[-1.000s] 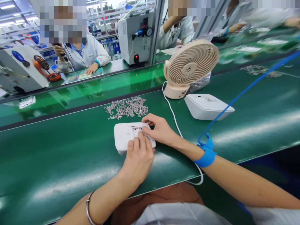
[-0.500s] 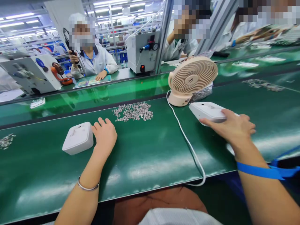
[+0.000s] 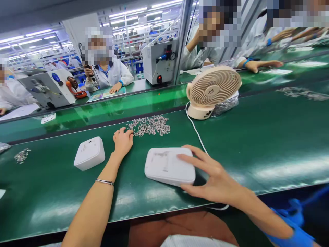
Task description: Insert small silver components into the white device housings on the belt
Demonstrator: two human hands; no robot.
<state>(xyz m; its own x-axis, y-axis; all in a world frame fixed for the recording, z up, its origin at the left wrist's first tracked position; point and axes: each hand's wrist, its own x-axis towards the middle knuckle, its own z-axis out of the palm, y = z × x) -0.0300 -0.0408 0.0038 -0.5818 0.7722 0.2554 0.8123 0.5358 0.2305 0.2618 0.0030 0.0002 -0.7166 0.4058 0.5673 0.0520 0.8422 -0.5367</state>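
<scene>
We should hold the white device [image 3: 168, 166] level over the green surface [image 3: 136, 202], our right hand [image 3: 210, 178] gripping its end with spread fingers, our left hand [image 3: 123, 141] curled beside the metal pieces [image 3: 151, 126], whether pinching any we cannot tell.

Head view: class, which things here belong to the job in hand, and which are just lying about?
Apparently part of the job:
white unit, held by the right hand
small metal parts, beside the left hand
second white unit

Seemingly just lying about:
beige fan
white cable
shiny bag behind the fan
</scene>
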